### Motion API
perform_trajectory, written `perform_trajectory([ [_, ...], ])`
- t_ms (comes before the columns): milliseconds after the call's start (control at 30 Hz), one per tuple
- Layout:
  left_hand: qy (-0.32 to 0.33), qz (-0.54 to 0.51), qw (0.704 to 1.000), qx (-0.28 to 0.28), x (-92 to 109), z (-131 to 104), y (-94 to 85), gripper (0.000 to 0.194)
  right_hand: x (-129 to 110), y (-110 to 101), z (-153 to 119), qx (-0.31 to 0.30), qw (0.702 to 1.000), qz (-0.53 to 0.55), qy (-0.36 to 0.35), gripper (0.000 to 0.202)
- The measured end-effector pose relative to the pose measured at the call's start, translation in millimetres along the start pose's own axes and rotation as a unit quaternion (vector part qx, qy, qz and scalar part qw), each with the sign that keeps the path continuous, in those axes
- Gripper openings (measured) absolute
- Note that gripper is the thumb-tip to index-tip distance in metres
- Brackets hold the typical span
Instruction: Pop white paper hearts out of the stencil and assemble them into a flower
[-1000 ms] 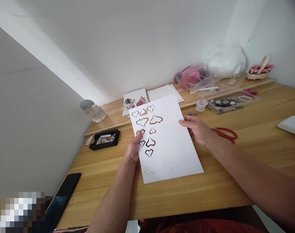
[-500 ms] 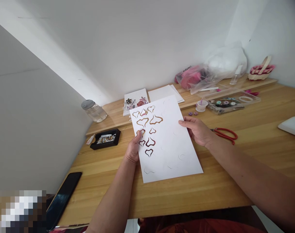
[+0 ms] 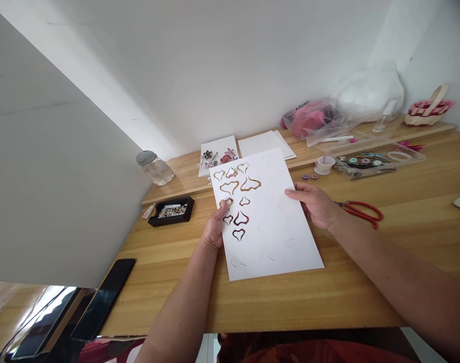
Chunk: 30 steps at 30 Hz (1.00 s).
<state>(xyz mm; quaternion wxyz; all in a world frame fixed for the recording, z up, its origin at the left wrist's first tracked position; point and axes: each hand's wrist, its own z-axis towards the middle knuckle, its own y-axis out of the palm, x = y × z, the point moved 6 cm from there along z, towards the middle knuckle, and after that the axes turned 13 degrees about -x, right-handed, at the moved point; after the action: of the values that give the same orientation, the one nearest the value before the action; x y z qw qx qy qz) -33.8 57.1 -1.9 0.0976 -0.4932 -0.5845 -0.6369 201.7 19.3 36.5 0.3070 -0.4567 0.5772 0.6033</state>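
Note:
A white sheet of paper point(image 3: 271, 217) with several cut-out petal or heart-like shapes on its left half is held up above the wooden table. My left hand point(image 3: 215, 226) pinches its left edge, the thumb lying over one of the cut-outs. On the right edge, my right hand point(image 3: 315, 202) grips the sheet between thumb and fingers. Faint curved pencil lines show on the paper's right half and lower part. Most fingers of my left hand are hidden behind the sheet.
Behind the sheet lie a flower-decorated card point(image 3: 219, 154) and white papers point(image 3: 265, 143). Red-handled scissors point(image 3: 366, 209) and a clear box point(image 3: 381, 161) are at right. A black bead tray point(image 3: 172, 210), a water bottle point(image 3: 156, 169) and a phone point(image 3: 105, 297) are at left.
The whole view has shifted, so the table, sheet and hands appear slightly further right. Both hands keep their hold on the sheet.

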Motion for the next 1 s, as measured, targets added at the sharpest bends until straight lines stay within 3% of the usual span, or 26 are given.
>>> perform_trajectory([
  [500,0.041,-0.019,0.999,0.003,5.5,2.8,-0.8,0.039,10.8,-4.6,2.5,-0.019,0.998,-0.042,0.037,0.025],
  [633,0.062,-0.033,0.997,-0.043,8.6,5.3,5.5,0.057,12.3,-5.4,3.2,-0.016,0.998,-0.044,0.035,0.025],
  [800,0.054,-0.044,0.996,-0.054,9.0,7.2,6.7,0.076,11.7,-6.2,4.2,-0.013,0.999,-0.029,0.022,0.025],
  [900,0.053,-0.055,0.995,-0.057,8.1,10.9,3.8,0.067,10.6,-8.0,4.6,-0.002,0.999,-0.032,0.02,0.023],
  [1000,0.066,-0.037,0.997,-0.029,8.2,13.9,-2.5,0.046,9.6,-9.0,4.4,0.003,0.999,-0.025,0.02,0.022],
])
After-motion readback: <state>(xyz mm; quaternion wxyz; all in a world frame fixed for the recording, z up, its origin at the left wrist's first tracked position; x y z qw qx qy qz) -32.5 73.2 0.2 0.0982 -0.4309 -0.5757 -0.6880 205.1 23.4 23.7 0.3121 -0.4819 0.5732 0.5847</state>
